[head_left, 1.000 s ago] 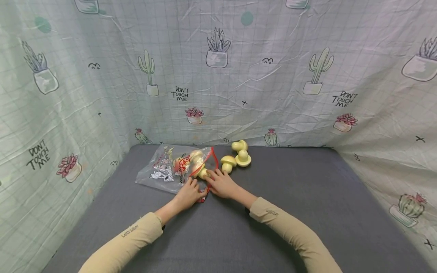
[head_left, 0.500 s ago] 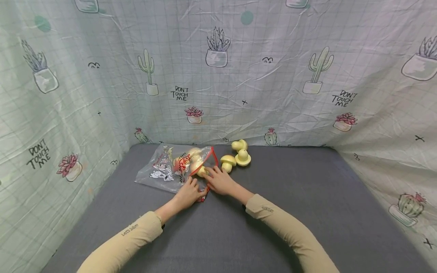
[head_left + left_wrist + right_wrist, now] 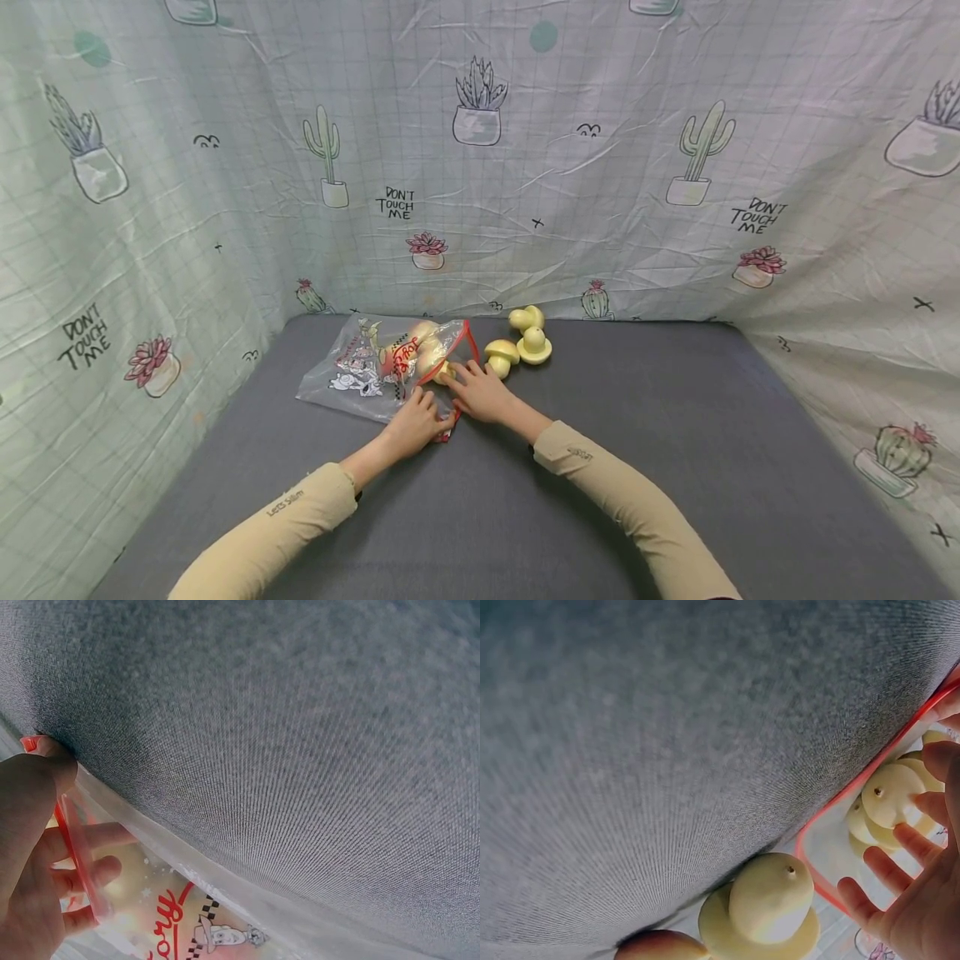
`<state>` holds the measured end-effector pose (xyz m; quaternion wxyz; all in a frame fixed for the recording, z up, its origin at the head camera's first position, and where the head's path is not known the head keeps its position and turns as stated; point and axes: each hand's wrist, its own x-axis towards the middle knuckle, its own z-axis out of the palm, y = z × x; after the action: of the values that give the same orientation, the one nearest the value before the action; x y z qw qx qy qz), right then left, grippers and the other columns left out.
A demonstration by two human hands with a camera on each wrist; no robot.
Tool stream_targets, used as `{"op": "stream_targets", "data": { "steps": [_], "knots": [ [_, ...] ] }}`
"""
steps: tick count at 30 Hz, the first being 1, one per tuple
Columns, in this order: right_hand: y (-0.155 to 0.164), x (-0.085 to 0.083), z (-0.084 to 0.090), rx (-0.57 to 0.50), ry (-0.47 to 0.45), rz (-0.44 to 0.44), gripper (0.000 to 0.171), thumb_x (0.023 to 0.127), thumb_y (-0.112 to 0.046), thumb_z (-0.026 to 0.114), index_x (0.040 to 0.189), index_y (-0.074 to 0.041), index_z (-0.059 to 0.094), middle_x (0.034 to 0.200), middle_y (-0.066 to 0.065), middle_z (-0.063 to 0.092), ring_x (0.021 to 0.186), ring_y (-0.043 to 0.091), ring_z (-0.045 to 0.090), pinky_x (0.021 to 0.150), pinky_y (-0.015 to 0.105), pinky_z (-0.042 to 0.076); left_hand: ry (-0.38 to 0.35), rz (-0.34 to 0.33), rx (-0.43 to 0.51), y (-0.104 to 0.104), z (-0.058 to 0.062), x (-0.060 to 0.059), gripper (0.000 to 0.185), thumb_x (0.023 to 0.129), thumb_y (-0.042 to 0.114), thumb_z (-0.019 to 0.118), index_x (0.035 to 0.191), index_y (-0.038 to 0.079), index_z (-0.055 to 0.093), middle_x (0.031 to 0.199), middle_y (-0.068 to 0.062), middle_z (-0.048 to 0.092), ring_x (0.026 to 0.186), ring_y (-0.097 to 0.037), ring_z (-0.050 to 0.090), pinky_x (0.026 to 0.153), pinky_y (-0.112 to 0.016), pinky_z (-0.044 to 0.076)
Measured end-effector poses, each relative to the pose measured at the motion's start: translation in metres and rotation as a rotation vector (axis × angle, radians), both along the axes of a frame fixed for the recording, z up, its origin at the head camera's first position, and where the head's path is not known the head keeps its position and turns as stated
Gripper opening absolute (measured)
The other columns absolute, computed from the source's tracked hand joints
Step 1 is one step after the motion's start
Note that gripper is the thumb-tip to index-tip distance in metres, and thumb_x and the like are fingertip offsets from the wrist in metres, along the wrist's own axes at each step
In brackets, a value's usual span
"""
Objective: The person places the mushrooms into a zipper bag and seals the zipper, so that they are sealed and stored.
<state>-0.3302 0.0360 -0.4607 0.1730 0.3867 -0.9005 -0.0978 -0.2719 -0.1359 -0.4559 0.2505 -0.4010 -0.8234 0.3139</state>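
Clear plastic: my clear plastic zip bag with a red rim and cartoon print (image 3: pixel 382 367) lies flat on the grey fabric tabletop (image 3: pixel 637 433), towards the back left, mouth facing right.
In the bag: pale yellow toy mushrooms (image 3: pixel 889 799) sit just inside the red mouth; at least two caps show through the film.
My left hand (image 3: pixel 411 427): I pinch the near corner of the red rim between thumb and fingers, holding the mouth down against the cloth.
My right hand (image 3: pixel 480 392): fingers spread and reaching into the mouth, tips at the mushroom nearest the opening; I can't tell whether they press it or only touch it.
Outside the bag: three more pale yellow mushrooms (image 3: pixel 521 343) stand close together just right of the mouth, one lying just beside my right fingers.
Around: the cactus-print cloth backdrop (image 3: pixel 480 150) hangs behind and to both sides.
Risk, as I judge it: the film is thin and slippery, so if my left pinch loosens, the mouth may collapse and block my fingers.
Risk, second: the round caps could roll back out, or my right wrist could knock the loose ones away.
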Motion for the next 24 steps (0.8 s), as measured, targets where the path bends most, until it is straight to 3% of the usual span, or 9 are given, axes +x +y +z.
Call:
{"op": "stream_targets", "data": {
  "steps": [11,24],
  "knots": [
    [-0.005,-0.006,0.002,0.037,0.012,-0.034,0.05,0.089,-0.041,0.046,0.136,-0.026,0.036,0.136,0.002,0.04,0.11,0.021,0.045,0.08,0.04,0.044,0.015,-0.016,0.022,-0.001,0.002,-0.001,0.027,0.082,0.037,0.046,0.106,0.037,0.058,0.074,0.003,0.064,0.072,-0.018,0.047,0.073,-0.036,0.037],
    [-0.01,-0.013,0.001,0.011,-0.006,-0.023,0.047,0.09,-0.039,0.046,0.134,-0.025,0.04,0.134,0.003,0.041,0.108,0.022,0.046,0.079,0.04,0.043,-0.02,0.041,-0.032,0.001,-0.001,-0.002,0.031,0.082,0.042,0.048,0.112,0.039,0.055,0.082,0.003,0.066,0.078,-0.019,0.048,0.077,-0.038,0.036]
  ]
}}
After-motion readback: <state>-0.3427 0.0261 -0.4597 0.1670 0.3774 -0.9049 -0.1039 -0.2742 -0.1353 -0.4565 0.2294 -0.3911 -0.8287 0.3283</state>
